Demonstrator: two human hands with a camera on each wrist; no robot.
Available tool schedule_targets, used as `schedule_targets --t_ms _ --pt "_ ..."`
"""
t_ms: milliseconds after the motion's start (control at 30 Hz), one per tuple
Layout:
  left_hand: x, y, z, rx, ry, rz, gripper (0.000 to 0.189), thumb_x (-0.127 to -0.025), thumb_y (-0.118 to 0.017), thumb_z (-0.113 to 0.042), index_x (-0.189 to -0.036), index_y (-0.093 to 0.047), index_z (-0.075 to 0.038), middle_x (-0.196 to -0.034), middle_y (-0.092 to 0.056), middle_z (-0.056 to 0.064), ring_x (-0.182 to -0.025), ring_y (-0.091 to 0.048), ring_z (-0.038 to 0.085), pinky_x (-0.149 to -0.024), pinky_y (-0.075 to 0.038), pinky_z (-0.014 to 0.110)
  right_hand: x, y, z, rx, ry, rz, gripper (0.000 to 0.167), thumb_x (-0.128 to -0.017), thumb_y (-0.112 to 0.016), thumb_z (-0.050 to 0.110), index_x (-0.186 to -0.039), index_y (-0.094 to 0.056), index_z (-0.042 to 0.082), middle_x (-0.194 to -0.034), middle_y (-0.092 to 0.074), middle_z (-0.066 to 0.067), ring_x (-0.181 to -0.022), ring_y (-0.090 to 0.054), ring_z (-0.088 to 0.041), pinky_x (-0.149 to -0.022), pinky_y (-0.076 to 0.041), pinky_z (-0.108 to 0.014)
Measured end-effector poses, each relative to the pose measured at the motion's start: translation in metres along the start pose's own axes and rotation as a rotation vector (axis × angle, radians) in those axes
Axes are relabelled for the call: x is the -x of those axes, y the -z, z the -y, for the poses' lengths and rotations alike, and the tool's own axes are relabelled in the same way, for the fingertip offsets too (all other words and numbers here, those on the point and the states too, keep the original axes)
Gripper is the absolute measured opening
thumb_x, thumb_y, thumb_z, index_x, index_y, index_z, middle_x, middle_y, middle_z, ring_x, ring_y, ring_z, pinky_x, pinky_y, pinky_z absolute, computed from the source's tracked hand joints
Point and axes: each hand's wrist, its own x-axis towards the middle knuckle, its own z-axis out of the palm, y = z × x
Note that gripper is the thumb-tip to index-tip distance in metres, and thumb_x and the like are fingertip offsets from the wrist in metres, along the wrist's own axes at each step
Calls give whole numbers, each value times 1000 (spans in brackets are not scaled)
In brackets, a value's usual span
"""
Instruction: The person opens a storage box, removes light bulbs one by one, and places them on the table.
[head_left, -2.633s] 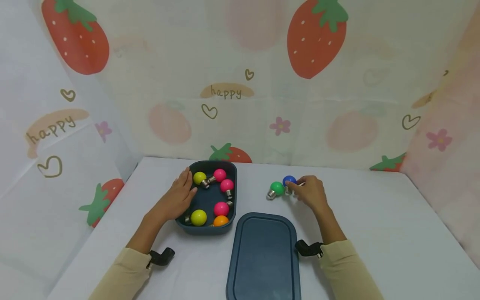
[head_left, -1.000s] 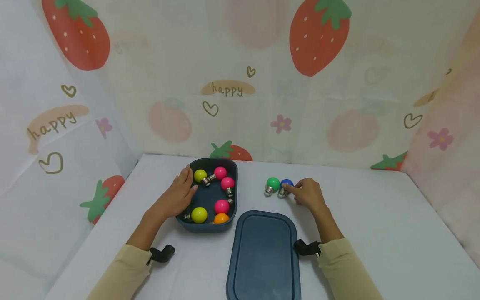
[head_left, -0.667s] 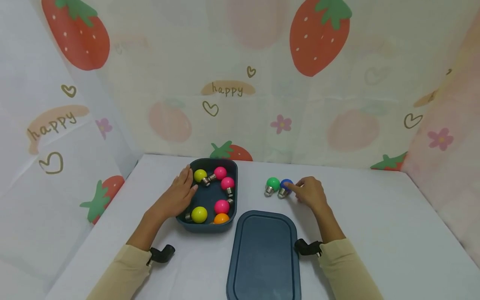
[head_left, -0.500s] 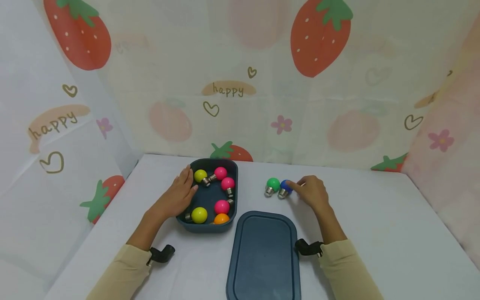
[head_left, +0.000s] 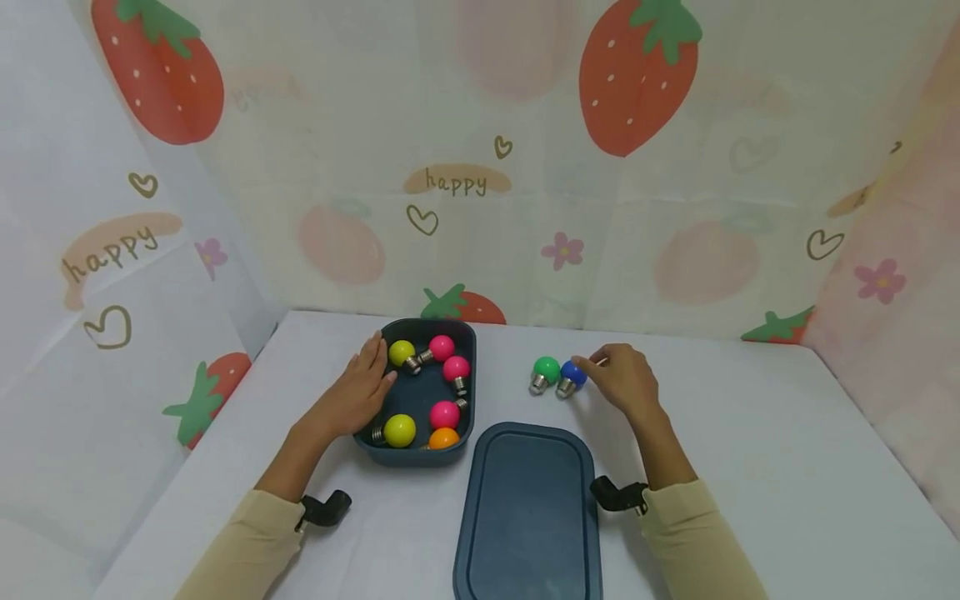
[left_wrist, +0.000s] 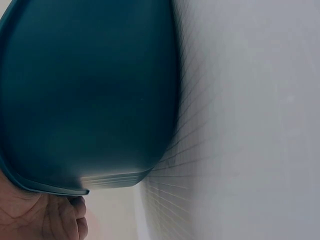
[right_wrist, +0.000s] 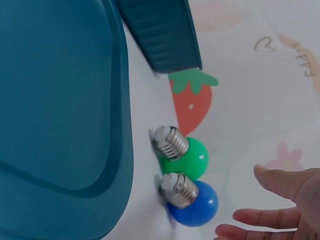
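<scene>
The dark blue box (head_left: 423, 457) holds several bulbs: yellow (head_left: 400, 431), pink (head_left: 444, 414) and orange (head_left: 443, 439). My left hand (head_left: 356, 392) rests along its left rim with straight fingers; the left wrist view shows the palm (left_wrist: 35, 215) by the box's rim (left_wrist: 50, 187). A green bulb (head_left: 547, 369) and a blue bulb (head_left: 574, 374) lie side by side on the table, metal bases toward me. My right hand (head_left: 622, 382) is just right of the blue bulb. In the right wrist view its thumb (right_wrist: 280, 180) and fingers are spread, apart from the blue bulb (right_wrist: 200, 205).
A flat dark blue lid (head_left: 528, 512) lies on the white table (head_left: 750, 442), right of the box and nearer me. Behind the table stands a patterned cloth backdrop (head_left: 480, 250) with strawberries. Black wrist cameras sit on both sleeves.
Earlier my right hand held the blue bulb and shifted it left and toward me, beside the green one. Now the fingers have let go and drawn back slightly. The left hand stays put.
</scene>
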Motion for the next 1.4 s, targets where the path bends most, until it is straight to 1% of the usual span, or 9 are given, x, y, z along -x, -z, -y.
schedule_targets --t_ms 333,467,600,767,933,1067,1167,1300,1400 --pt "0 0 0 -14 4 -5 66 -112 -35 -29 -157 -9 12 -167 0 27 -154 -4 42 -122 -9 59 6 4 10 -32 44 -7 46 -97 -67 41 -111 -74 -2 -109 -72 -23 -97 -67 -37 -71 -56 -43" --pt "0 -1 1 -19 8 2 66 -112 -35 -28 -157 -8 12 -167 1 26 -155 -3 41 -122 -9 58 10 4 17 -70 60 -5 45 -97 -68 40 -111 -73 -2 -109 -73 -22 -100 -67 -37 -75 -57 -46" --pt "0 -1 1 -21 11 2 66 -112 -35 -28 -157 -8 12 -167 1 25 -155 -3 41 -122 -9 58 12 3 25 -108 101 5 42 -97 -69 39 -111 -74 0 -108 -73 -20 -103 -66 -37 -78 -57 -47" --pt "0 0 1 -15 18 9 66 -112 -35 -28 -157 -9 12 -168 1 25 -155 -3 41 -122 -8 57 17 -1 36 -122 181 18 38 -96 -71 37 -108 -75 1 -104 -74 -18 -98 -67 -34 -73 -56 -44" --pt "0 -2 1 -1 17 1 66 -112 -35 -28 -157 -9 11 -168 1 25 -155 -4 41 -122 -8 57 25 -7 46 -145 256 29 31 -95 -72 32 -105 -76 3 -98 -74 -13 -91 -68 -29 -69 -55 -41" --pt "2 -5 1 6 25 12 66 -112 -35 -29 -157 -8 11 -168 1 24 -155 -4 40 -122 -9 57 34 -17 55 -137 277 56 30 -94 -73 33 -104 -77 5 -94 -74 -8 -85 -67 -23 -68 -55 -37" --pt "4 -6 0 7 26 12 66 -112 -35 -29 -157 -8 11 -168 1 24 -155 -4 40 -122 -9 56 39 -23 63 -124 286 68 30 -93 -75 35 -105 -77 8 -92 -73 -5 -85 -65 -20 -69 -55 -36" --pt "3 -2 -2 8 7 -12 65 -112 -34 -28 -157 -9 12 -167 0 26 -154 -4 41 -122 -9 57 44 -26 76 -121 317 77 29 -93 -75 34 -108 -77 9 -93 -72 -4 -86 -65 -19 -70 -55 -33" --pt "2 1 -4 11 1 -20 65 -112 -36 -27 -156 -9 13 -167 -1 27 -154 -4 42 -122 -9 58 48 -28 83 -130 342 101 30 -93 -75 33 -110 -76 9 -95 -73 -3 -85 -65 -18 -69 -56 -31"
